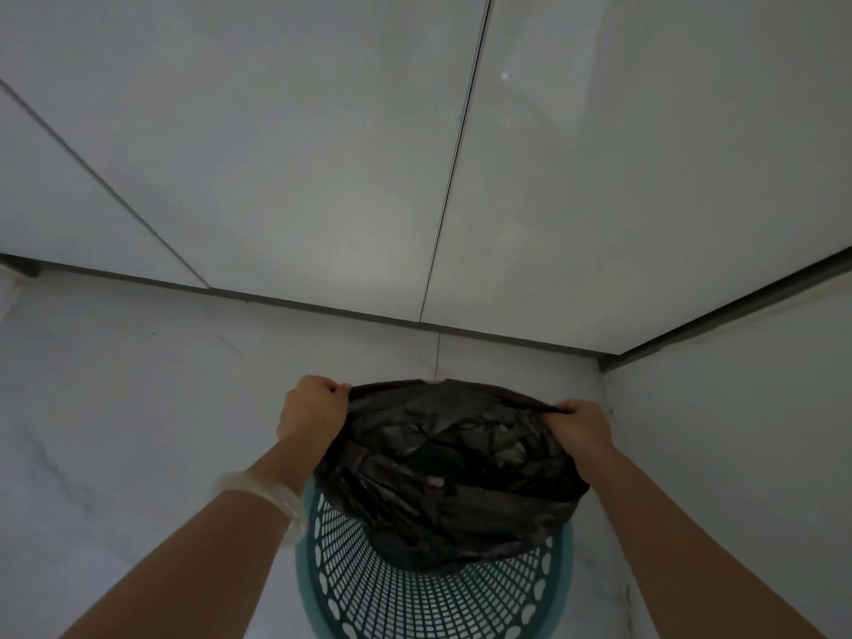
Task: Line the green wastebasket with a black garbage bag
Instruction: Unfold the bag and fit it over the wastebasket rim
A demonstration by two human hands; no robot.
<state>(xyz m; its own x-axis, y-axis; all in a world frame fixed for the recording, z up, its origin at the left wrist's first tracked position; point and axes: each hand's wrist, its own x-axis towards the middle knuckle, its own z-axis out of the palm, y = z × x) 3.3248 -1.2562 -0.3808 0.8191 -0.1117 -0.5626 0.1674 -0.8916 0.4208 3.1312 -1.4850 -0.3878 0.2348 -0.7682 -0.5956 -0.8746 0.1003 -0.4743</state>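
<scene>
- The left grip point(313, 408) pinches the black garbage bag point(452, 481) by the left edge of its mouth.
- The right grip point(583, 428) pinches the right edge.
- The bag hangs stretched between them, its lower part dipping into the green wastebasket point(428, 601) on the floor point(138, 408).

The basket point(428, 597) stands on pale floor point(138, 408) near a corner. Beyond the basket, cabinet fronts point(276, 177) close the way, with a strip of bare floor between. Left of the basket the floor lies open. Right of the basket a seam runs close by; whether the surface past it is wall or floor is unclear. Over the basket the bag point(452, 463) blocks most of the mouth, its rim gripped by the left hand point(313, 410) and right hand point(581, 431). Only the mouth's near part shows free.
</scene>
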